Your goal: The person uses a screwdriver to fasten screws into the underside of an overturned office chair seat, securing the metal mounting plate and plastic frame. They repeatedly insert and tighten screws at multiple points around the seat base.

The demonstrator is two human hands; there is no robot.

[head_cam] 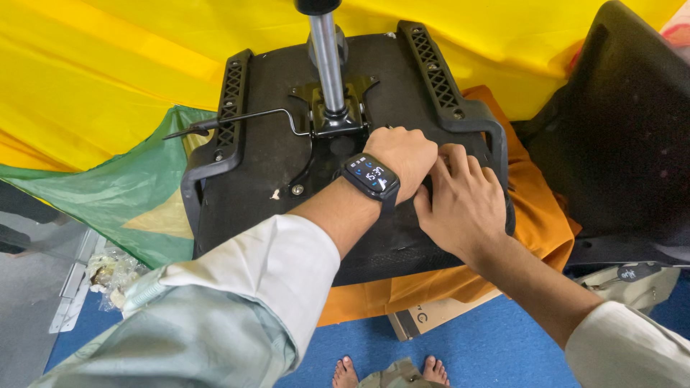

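At the frame's centre, the left hand [404, 159], fisted, and the right hand [460, 201], fingers curled, are pressing together on the upturned chair seat [251, 172] beside its metal mechanism [334, 108], what they are pinching being hidden.

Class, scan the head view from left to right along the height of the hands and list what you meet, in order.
Green cloth → left armrest bracket → smartwatch → left hand → right hand → orange cloth → black chair back.
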